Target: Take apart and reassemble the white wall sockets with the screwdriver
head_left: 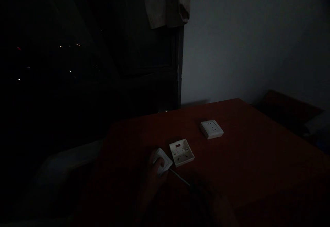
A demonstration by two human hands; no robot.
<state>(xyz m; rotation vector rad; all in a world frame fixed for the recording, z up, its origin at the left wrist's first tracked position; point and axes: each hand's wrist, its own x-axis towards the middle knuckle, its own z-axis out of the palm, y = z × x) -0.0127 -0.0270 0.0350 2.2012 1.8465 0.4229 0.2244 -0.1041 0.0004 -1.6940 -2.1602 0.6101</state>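
My left hand (154,173) is closed around a white wall plate (165,161), with the thumb bent over its front face. From the plate's lower right edge, a thin, straight, pale shaft, like that of a screwdriver (180,177), runs to my right hand (206,192). That hand is very dark; the fingers and the handle in them barely show. Right beside the plate lies an open white back box (182,153), hollow side up, with slots and holes in its floor. Farther back sits a white wall socket (212,128) on its box, face up.
The reddish-brown table (247,151) ends at a pale wall (244,41) behind. To the left is a dark window (64,55) with small lights beyond, and a cloth (167,3) hangs above. A dark brown piece of furniture (291,105) stands at the right.
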